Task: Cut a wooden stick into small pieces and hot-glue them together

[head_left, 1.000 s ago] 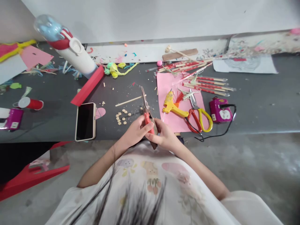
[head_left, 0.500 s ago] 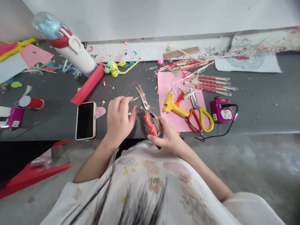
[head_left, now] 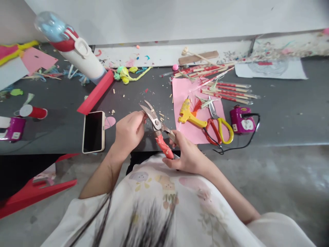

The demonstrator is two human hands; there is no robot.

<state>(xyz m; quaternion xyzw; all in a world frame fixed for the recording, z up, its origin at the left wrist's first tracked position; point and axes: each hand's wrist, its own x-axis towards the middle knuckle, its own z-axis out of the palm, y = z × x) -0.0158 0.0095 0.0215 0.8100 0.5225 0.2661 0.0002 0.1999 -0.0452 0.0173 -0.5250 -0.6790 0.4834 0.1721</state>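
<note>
My right hand (head_left: 189, 154) is wrapped round the handles of pruning shears (head_left: 157, 124), one grip of which is covered in orange-red wrapping. Their metal blades stand apart and point up and left over the table. Close to the blade tips, my left hand (head_left: 130, 132) is closed, thumb and fingers drawn together. Whatever those fingers pinch is hidden behind them. Small cut bits of wood (head_left: 161, 119) lie just right of the blades.
A yellow glue gun (head_left: 190, 114) and scissors (head_left: 221, 130) lie on pink paper (head_left: 180, 90), with wrapped sticks (head_left: 228, 92) behind. Left are a phone (head_left: 94, 132), a red strip (head_left: 96, 92) and a bottle (head_left: 79, 56). A purple box (head_left: 243, 120) with a cable stands right.
My left hand has turned and closed further, and the thin wooden stick it pinched is no longer visible. The shears' blades have shifted left and down, uncovering wood bits on the table.
</note>
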